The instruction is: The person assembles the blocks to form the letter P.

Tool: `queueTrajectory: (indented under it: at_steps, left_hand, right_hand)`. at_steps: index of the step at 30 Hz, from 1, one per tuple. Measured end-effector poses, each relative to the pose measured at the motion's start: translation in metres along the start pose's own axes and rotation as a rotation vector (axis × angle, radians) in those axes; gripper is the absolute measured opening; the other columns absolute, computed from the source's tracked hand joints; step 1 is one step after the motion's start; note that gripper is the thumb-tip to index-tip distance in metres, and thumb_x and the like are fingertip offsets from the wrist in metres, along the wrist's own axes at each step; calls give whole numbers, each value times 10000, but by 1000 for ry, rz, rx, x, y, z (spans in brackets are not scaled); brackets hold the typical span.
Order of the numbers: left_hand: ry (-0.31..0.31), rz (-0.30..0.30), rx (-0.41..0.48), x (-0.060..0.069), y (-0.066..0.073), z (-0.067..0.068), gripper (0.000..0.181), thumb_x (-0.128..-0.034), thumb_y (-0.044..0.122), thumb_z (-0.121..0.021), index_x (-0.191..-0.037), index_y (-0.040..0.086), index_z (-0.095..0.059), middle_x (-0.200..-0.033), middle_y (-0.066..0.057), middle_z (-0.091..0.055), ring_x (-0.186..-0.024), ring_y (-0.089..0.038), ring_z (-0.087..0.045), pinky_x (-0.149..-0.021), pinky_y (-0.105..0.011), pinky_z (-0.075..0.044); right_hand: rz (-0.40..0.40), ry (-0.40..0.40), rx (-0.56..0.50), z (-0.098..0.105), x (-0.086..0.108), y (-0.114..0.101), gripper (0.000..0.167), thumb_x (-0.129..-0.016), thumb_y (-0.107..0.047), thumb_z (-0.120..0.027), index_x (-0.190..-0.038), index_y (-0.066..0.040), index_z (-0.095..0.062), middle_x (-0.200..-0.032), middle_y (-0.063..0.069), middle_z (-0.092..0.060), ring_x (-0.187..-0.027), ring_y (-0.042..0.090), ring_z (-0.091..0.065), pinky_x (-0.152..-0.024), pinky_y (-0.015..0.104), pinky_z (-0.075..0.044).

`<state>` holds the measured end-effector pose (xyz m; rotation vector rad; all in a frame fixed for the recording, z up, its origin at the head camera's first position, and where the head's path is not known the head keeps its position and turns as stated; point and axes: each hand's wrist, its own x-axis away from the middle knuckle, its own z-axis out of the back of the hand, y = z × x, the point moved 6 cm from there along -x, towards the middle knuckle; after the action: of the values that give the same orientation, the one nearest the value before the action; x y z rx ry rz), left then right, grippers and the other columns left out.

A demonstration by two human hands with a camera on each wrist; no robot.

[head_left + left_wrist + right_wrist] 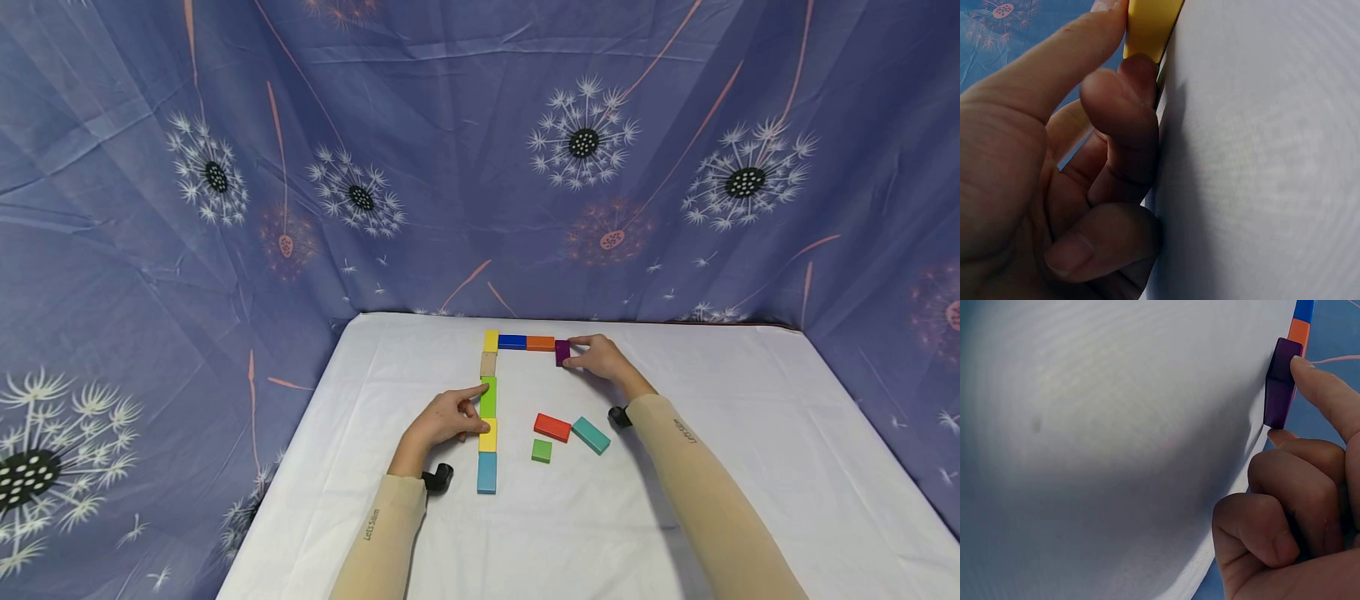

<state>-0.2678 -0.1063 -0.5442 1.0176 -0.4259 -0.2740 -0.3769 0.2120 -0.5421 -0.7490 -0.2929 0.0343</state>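
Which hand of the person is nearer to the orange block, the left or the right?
Right. The right hand holds the purple block at the right end of the orange block. The left hand is farther, left and closer to the person, at the long green block.

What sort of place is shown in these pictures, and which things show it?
Probably an indoor recording corner, though the room itself is hidden: patterned blue fabric hangs behind a white-covered table, and a small black device, perhaps a camera, sits at each wrist.

Purple block (562, 353), orange block (540, 343), royal-blue block (512, 342), lime block (489, 402), white cloth (735, 458), violet-blue dandelion-patterned backdrop (465, 192)
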Motion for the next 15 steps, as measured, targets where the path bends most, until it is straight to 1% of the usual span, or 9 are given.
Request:
queueTrajectory:
  at_steps: [5,12,15]
  left_hand:
    - [-1,-3,-1,0,0,0,830,-863,188,-884,-1601,167,-503,-763,-32,-666,-530,-154,-547,-635,-300,-465]
    - [-1,0,6,-1,-2,-1,835,-860,187,-884,-1602,174,-502,-766,-22,-664,-529,-147,-546,-627,-296,-466]
    - [2,2,1,-1,-2,0,836,-860,192,-885,-1603,182,-502,-765,-19,-665,-527,-146,-547,-630,-295,-465]
  right_hand:
    - [-13,1,-6,0,-1,2,731,-942,-351,-791,-1568,-78,-529,-1672,278,-374,-1526,468,-380,-1243,638,-320]
    - [-16,-4,-14,0,2,0,733,-948,-362,-784,-1577,-91,-521,-1682,264,-367,-1560,480,-330,-1247,650,-308]
    - [-19,-5,-30,1,3,-1,734,-945,-362,-782,-1581,-106,-520,-1695,256,-348,-1548,464,-346,-1245,648,-312]
